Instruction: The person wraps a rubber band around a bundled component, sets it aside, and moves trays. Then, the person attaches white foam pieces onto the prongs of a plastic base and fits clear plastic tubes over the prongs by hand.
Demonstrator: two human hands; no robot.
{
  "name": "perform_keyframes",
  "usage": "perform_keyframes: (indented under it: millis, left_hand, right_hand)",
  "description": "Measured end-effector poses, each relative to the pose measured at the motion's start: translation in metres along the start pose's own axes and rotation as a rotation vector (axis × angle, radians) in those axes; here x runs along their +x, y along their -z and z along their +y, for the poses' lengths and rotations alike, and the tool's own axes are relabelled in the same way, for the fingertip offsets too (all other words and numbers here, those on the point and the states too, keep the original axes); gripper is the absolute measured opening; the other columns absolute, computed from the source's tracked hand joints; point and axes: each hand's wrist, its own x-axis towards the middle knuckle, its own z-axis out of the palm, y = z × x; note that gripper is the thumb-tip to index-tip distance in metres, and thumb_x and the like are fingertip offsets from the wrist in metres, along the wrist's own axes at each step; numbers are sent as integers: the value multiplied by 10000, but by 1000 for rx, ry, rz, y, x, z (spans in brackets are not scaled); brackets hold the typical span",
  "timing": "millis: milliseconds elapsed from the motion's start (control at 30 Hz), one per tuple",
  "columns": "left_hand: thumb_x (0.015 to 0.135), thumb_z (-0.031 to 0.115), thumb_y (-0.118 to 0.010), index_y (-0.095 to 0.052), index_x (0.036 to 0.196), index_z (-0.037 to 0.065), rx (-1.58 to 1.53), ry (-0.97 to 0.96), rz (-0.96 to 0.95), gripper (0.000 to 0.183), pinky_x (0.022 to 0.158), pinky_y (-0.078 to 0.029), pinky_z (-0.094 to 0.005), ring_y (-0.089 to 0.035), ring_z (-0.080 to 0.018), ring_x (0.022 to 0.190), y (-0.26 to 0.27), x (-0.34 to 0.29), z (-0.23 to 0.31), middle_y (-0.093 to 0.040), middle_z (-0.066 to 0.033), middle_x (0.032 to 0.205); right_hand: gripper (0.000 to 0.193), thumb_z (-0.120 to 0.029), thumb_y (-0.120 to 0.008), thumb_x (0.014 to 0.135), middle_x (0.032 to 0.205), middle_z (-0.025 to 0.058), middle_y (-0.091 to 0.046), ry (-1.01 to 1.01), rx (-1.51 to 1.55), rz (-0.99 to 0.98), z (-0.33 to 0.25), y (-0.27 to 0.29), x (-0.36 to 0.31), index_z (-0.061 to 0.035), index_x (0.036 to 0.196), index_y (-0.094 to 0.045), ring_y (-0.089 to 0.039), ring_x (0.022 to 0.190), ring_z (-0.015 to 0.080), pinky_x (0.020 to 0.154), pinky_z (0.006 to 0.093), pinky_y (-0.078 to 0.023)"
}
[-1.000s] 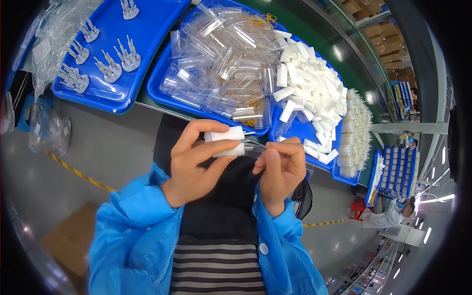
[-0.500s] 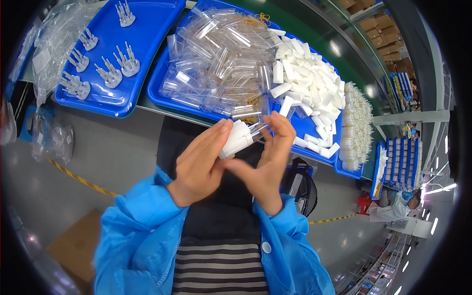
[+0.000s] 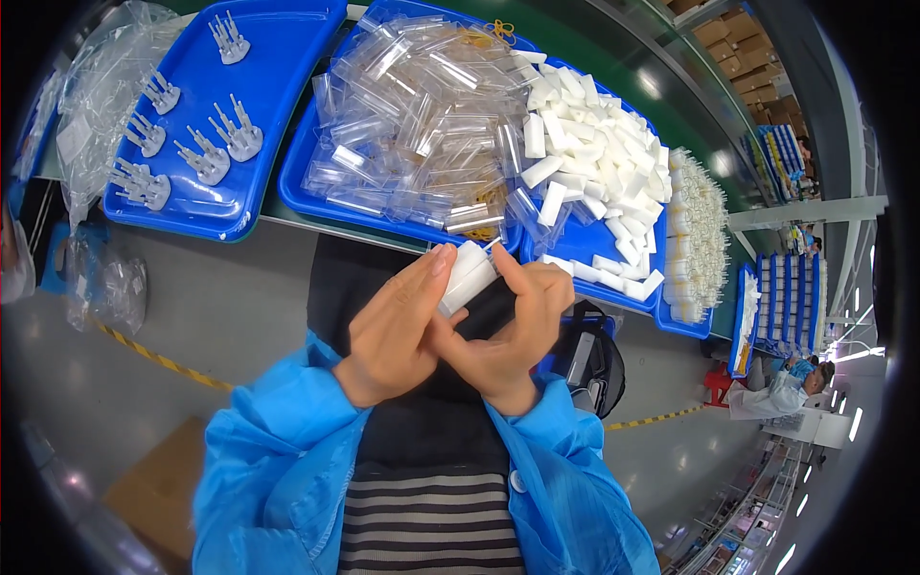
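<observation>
A white plastic piece (image 3: pixel 469 276) with a smooth body is held between my two hands, in front of the trays. My left hand (image 3: pixel 395 324) is closed along its left side, fingers pointing up and away. At its right, my right hand (image 3: pixel 510 331) curls with thumb and bent fingers around the piece. A thin, pale tip shows at the far end, beside my right index finger. My fingers cover much of the piece, so its lower end is hidden.
Beyond my hands, one blue tray (image 3: pixel 299 203) carries clear plastic sleeves (image 3: pixel 422 115) and yellow rubber bands. White blocks (image 3: pixel 599 144) heap to its right, beside rows of pronged pieces (image 3: pixel 697 235). The left blue tray (image 3: pixel 216 225) bears several white pronged pieces (image 3: pixel 230 38). A bag (image 3: pixel 599 359) lies below.
My right hand has closed in toward the white piece, its fingers curling. The clear part seen at the piece's far end is now mostly out of sight.
</observation>
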Motion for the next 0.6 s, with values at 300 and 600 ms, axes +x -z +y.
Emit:
perform_keyframes:
  millis: [300, 600]
  left_hand:
    - [791, -117, -689, -588, 1232, -47, -300, 385, 25, 458, 954, -530, -406, -567, -339, 1214, 15, 2, -11, -549, -246, 1315]
    - [796, -115, -698, -646, 1062, -34, -596, 481, 71, 283, 914, -564, -364, -607, -309, 1146, 17, 4, -14, -572, -193, 1247]
  right_hand:
    - [357, -123, -805, 700, 937, 78, -531, -151, 8, 23, 63, 10, 38, -58, 1032, -689, -503, 885, 260, 824, 385, -373]
    - [215, -96, -773, 740, 952, 76, -576, -77, -167, -86, 66, 11, 50, -60, 915, -652, -534, 909, 268, 808, 372, -372]
